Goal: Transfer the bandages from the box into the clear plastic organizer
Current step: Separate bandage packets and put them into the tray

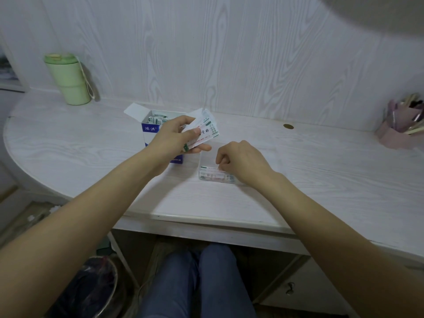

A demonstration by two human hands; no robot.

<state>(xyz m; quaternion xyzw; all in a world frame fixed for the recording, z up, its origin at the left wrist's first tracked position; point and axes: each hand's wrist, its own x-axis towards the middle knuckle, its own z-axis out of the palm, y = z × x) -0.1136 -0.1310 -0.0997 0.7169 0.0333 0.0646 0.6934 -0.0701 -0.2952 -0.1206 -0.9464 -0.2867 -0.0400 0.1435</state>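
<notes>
The box (149, 131) was blue and white. The bandages (206, 130) were white with green and red print. The far-left cup (68, 80) was pale green, the desk (321, 161) whitish woodgrain.

left hand (176, 136) raised above desk, thumb on top, fingers curled under, pinching fanned stack of bandages (202, 131) | right hand (241, 161) lower, knuckles up, fingers curled down, fingertips (221, 167) at clear plastic organizer (215, 175); grip unclear | both forearms bare, reaching forward, hands near, apart
</notes>
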